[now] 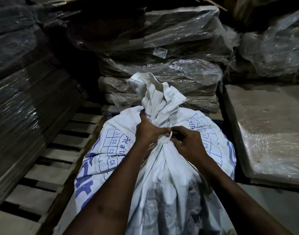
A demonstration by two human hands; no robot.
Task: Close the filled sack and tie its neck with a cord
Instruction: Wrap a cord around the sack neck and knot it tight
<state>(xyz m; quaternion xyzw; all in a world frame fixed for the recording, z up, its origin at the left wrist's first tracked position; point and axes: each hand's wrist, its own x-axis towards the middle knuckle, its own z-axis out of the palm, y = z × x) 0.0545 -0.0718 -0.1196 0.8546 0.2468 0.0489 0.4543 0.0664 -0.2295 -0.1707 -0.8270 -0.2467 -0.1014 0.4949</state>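
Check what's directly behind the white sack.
Behind the sack, plastic-wrapped bundles are stacked in layers, a slatted pallet to its left. The sack and both hands at its neck hide the stack's base and whatever it rests on.

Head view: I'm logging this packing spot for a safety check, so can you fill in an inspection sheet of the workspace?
Surface: the sack stands on the floor beside a wooden pallet.
Job's things: white printed sack, filled, neck gathered; pale cord wound round the neck, knot state unclear.
Clutter: nothing loose seen.
Grips: left hand clutches the neck; right hand pinches the cord.
Cables: nothing seen.
Surroundings: film-wrapped cardboard stacks close behind and on both sides; a wrapped flat stack at right; dim light.
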